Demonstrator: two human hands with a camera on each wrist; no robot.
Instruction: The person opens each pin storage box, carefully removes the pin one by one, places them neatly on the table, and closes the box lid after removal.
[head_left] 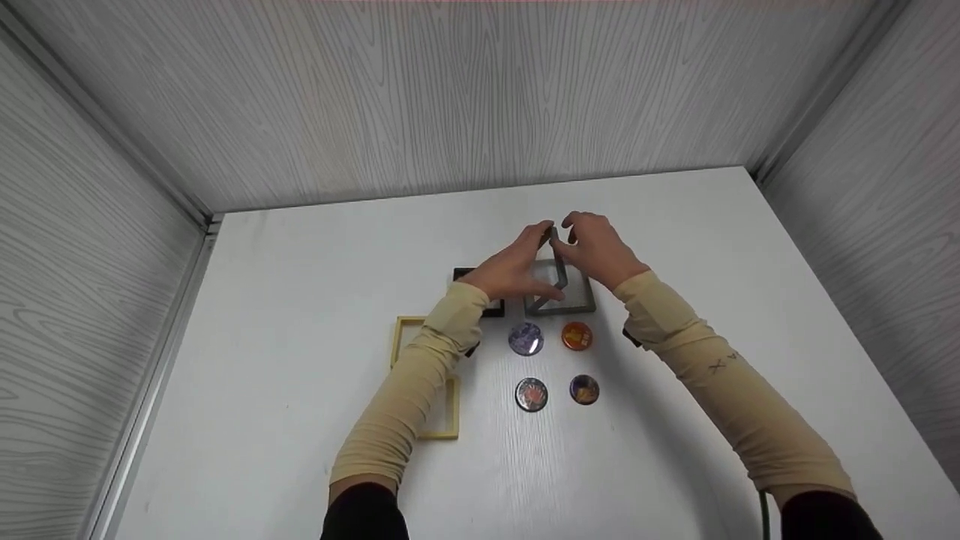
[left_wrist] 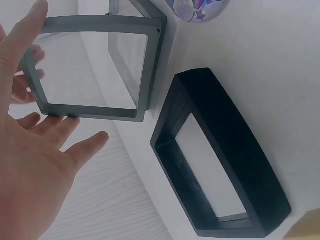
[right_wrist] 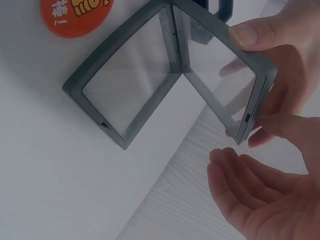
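A grey hinged display frame [head_left: 574,309] with clear film panes stands unfolded, one half lying on the table and the other raised. My left hand [head_left: 517,271] grips the raised half by its edges, thumb on one side and fingers on the other. My right hand [head_left: 598,249] is at the raised half's free edge, its thumb touching the rim by the small catch and the other fingers loosely bent, away from the frame. In the right wrist view both film panes [right_wrist: 130,75] show through with nothing between them.
A black frame [left_wrist: 240,135] lies left of the grey one, partly behind my left hand. Two yellow frames [head_left: 452,409] lie under and beside my left forearm. Several round badges, among them a purple one [head_left: 526,339] and an orange one [head_left: 577,336], lie nearer me.
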